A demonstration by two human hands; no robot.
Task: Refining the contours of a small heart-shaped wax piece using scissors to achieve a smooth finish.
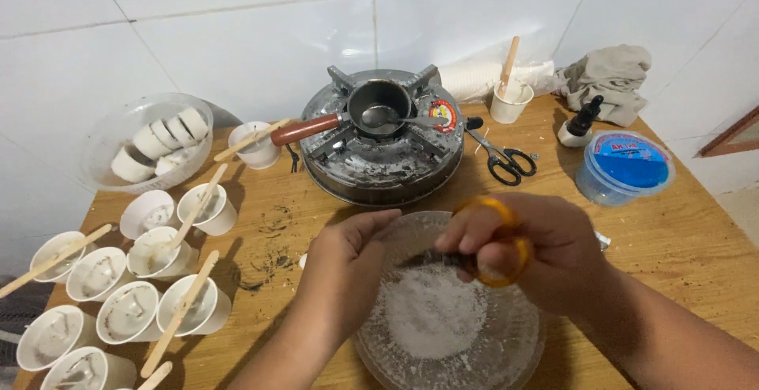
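Nearest the camera, at the front edge of the wooden bench (680, 240), lies a round glass plate (522, 350) with a ribbed rim, holding a heap of white, grainy flakes (431, 315). Both hands work just above it. The right hand (526, 251) is closed through the handles of orange-handled scissors (502, 244), whose dark blades point left over the plate. The left hand (344, 267) is curled with its fingertips pinched together at the blade tips; whatever it grips is too small to make out.

Behind the plate, near the back edge, sits a round metal stove (379, 160), grey and crusted, carrying a small dark pot (381, 109) with a reddish handle and a spoon in it. Black-handled scissors (506, 159) lie right of the stove, then a dropper bottle (577, 125), a blue-lidded plastic tub (624, 167) and a crumpled grey cloth (609, 77). A white cup with a wooden stick (510, 97) stands before a stack of cups.

Along the left edge, many white paper cups (126, 311) stand close together, several with flat wooden sticks (182, 311); some are cut off by the frame. A clear bowl (103, 133) in the back left corner holds more cups.
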